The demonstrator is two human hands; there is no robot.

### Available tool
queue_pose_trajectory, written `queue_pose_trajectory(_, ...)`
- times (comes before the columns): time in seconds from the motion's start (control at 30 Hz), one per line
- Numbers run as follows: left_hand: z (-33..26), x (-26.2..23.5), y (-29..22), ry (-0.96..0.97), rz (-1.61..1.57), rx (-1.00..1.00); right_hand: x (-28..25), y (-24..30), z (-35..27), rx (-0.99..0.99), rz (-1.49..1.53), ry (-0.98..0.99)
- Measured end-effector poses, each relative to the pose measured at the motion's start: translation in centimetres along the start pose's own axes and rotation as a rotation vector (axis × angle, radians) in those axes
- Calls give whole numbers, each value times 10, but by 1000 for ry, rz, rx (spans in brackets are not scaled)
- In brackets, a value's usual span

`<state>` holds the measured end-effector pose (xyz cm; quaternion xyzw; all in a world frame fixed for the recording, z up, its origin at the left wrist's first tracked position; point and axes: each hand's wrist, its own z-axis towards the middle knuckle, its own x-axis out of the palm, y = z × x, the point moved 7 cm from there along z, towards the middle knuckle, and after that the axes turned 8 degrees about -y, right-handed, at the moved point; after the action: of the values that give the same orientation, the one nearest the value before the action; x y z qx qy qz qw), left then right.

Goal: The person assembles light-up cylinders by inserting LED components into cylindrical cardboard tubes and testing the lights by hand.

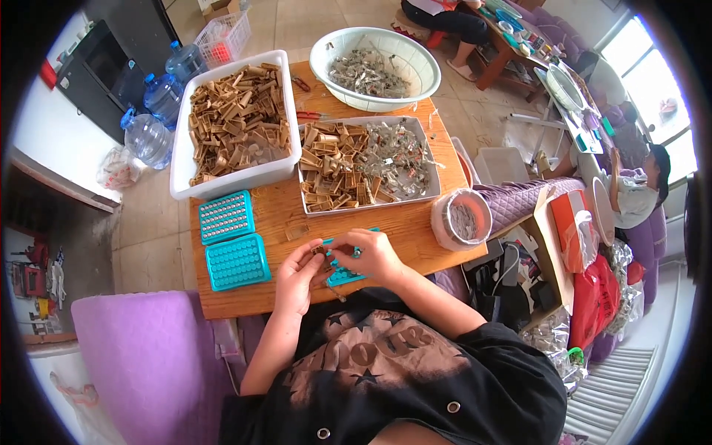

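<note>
Pinching brown plastic housing [319,251] above counter [411,239], near side | our left hand [296,273] grips it by fingertips; right hand [375,259] curled just right, grip unclear | likely light, stiff, slippery: we'd hold side walls

Water jugs [162,99] near a dark cabinet [96,78], white radiator [615,386] lower right.

left grip [297,272]: pinched | right grip [376,257]: curled, just beside left | forearms [439,302]: bare, angled inward
</note>
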<state>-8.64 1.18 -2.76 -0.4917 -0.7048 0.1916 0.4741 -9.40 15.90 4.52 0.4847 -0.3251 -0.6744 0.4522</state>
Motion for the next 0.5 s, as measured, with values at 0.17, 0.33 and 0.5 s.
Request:
queue_pose_trajectory(0.17, 2, 5, 5, 7, -16, 3, 5, 5, -9, -78, -72, -32)
queue_pose_trajectory(0.33, 0, 9, 8, 36, -53, -35, 2, 9, -12, -155, -88, -109)
queue_pose_trajectory(0.5, -1, 8, 10, 32, -64, -54, 3, 10, -13, -191, -96, -95)
